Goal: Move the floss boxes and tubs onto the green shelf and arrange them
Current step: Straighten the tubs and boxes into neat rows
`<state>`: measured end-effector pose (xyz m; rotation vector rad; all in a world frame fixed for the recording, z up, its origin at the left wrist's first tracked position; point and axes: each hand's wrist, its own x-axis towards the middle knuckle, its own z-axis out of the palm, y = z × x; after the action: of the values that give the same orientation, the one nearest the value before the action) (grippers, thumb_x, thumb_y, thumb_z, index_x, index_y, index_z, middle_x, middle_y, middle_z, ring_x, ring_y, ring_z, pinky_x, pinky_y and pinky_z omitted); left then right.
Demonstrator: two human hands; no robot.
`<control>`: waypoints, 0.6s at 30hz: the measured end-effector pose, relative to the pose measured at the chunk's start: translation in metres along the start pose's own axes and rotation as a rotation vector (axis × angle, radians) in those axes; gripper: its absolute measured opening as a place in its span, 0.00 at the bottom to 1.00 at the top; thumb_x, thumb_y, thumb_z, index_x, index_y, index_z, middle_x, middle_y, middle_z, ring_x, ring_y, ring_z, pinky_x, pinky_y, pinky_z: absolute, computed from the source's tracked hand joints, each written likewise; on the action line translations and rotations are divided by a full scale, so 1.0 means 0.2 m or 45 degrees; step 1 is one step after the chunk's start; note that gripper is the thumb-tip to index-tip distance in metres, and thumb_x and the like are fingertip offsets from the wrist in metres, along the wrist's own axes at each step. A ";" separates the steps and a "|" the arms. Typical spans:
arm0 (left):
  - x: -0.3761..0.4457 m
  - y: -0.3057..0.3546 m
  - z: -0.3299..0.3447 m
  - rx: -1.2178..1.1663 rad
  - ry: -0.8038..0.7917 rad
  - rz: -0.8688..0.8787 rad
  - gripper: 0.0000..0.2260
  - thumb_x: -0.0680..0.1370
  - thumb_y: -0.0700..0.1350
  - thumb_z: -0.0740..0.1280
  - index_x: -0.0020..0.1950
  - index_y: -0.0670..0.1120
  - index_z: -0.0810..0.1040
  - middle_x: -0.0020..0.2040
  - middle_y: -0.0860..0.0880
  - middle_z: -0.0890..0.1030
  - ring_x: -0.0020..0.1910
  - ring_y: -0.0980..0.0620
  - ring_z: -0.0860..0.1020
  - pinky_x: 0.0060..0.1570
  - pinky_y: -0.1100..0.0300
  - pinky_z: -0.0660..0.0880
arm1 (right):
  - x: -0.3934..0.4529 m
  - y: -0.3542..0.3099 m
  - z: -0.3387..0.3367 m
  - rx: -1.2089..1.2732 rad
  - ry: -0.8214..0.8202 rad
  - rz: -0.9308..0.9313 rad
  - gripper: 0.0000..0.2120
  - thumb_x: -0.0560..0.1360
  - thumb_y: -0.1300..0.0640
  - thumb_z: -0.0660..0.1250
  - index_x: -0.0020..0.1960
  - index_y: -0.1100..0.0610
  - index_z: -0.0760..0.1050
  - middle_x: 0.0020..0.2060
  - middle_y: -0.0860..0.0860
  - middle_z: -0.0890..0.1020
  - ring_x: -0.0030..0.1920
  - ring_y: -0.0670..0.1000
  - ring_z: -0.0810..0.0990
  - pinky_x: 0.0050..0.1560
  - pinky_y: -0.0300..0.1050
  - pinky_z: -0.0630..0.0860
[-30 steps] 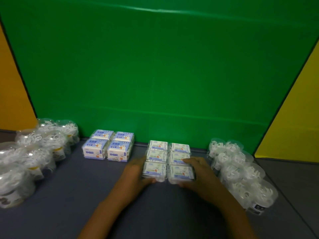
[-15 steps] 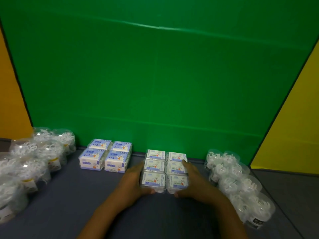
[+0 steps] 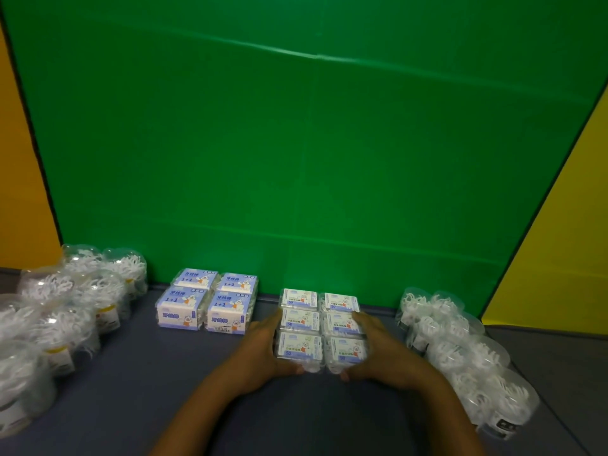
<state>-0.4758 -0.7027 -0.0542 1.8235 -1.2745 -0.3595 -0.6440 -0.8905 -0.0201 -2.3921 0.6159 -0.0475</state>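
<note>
A block of several small clear floss boxes (image 3: 320, 327) with white-and-blue labels lies in two columns on the dark grey shelf floor (image 3: 148, 373). My left hand (image 3: 263, 350) cups the block's left side and front corner. My right hand (image 3: 378, 350) cups its right side and front corner. Both hands press the boxes together. To the left stands a group of blue-and-white "1+1" floss boxes (image 3: 207, 301). Clear tubs of white floss picks (image 3: 65, 307) are clustered at far left, and another row of tubs (image 3: 460, 350) runs along the right.
A green back wall (image 3: 312, 143) rises right behind the boxes. Orange panels (image 3: 19, 176) flank it on the left and a yellow one (image 3: 566, 225) on the right. Bare grey floor lies between my forearms and the left tubs.
My hands have slid forward along the sides of the small-box block, closing around it more tightly. The view has tilted up slightly. The boxes sit a little farther back.
</note>
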 end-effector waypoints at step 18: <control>-0.09 0.09 0.03 0.077 0.213 0.067 0.25 0.68 0.43 0.78 0.60 0.56 0.72 0.54 0.65 0.72 0.52 0.81 0.68 0.50 0.83 0.64 | -0.11 -0.06 0.02 -0.140 0.184 -0.067 0.35 0.68 0.55 0.79 0.70 0.48 0.66 0.54 0.39 0.68 0.58 0.42 0.69 0.47 0.19 0.62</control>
<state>-0.4990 -0.6909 -0.0478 1.8256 -1.2256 -0.1372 -0.6580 -0.8702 -0.0127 -2.5276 0.6372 -0.2158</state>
